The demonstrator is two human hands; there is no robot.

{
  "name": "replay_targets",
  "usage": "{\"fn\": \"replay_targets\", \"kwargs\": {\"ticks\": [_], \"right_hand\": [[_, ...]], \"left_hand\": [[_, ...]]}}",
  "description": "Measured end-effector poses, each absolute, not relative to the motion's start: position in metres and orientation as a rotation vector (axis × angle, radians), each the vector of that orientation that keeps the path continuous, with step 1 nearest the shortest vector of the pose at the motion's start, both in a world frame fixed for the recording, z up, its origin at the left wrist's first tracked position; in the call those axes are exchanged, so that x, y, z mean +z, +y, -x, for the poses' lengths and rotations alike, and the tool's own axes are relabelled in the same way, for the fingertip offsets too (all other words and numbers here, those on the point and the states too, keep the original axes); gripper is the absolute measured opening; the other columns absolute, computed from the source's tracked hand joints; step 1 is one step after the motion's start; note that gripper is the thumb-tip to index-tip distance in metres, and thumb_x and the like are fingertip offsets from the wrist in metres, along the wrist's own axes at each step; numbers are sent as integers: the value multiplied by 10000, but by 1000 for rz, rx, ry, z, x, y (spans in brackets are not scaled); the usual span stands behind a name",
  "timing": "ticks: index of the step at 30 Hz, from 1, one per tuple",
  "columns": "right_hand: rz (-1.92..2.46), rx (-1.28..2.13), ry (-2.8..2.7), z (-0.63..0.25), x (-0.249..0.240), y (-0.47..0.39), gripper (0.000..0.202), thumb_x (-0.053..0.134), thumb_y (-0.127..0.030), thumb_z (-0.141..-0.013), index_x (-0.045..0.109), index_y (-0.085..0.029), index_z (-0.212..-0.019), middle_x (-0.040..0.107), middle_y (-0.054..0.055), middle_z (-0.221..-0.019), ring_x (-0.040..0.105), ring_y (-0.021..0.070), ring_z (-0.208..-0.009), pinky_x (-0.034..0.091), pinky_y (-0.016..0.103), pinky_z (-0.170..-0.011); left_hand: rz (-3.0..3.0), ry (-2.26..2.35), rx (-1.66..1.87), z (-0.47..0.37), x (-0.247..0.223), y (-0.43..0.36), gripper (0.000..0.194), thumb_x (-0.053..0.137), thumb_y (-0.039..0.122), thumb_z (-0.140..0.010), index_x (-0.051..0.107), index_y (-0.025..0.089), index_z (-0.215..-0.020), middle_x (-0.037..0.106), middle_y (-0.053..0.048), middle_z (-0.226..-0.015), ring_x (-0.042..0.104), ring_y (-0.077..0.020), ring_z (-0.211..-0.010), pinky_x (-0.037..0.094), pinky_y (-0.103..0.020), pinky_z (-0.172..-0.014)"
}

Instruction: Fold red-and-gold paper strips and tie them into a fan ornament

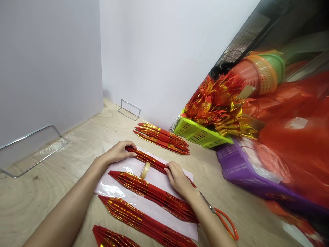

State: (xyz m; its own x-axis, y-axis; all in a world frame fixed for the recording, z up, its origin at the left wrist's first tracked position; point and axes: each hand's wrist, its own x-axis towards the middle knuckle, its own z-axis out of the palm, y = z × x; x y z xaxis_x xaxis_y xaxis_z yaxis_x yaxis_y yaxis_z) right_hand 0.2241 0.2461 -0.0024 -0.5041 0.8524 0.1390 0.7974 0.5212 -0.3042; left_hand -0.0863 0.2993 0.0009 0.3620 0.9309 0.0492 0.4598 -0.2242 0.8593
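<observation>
My left hand [120, 152] grips the left end of a pleated red and gold paper strip [147, 158], thumb below and fingers above. My right hand [178, 176] is closed on the same strip nearer its right end. The strip lies over the far edge of a white sheet in clear plastic [164, 204]. Just below it a roll of tape [145, 170] stands on edge. Nearer me lie more pleated red and gold bundles [154, 192], roughly parallel. Orange-handled scissors [226, 223] rest beside my right forearm, their blades partly hidden by it.
Several folded strips [161, 137] lie beyond my hands. A green basket [203, 133] of red and gold paper pieces and a purple basket [246, 178] stand at the right. Wire stands [130, 109] sit by the pale walls.
</observation>
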Motion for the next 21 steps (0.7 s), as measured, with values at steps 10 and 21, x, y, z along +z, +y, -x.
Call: {"fn": "replay_targets", "kwargs": {"ticks": [10,21], "right_hand": [[1370,308,-2493,-224,-2,251,207,330,-166,-953,490,-209,-829,559,67,-853,511,199,-817,449,325,-784],[1442,219,-2542,-220,14,271,151,379,-227,-984,502,-215,-897,617,20,-861,572,150,-794,455,251,-744]], "left_hand": [[-1823,1207,773,85,1,298,206,656,368,-750,617,205,-870,674,-34,-938,634,-215,-901,500,-360,-854],[-1898,1128,743,87,1,300,98,614,277,-754,643,196,-800,647,-34,-899,609,-207,-882,470,-351,-843]]}}
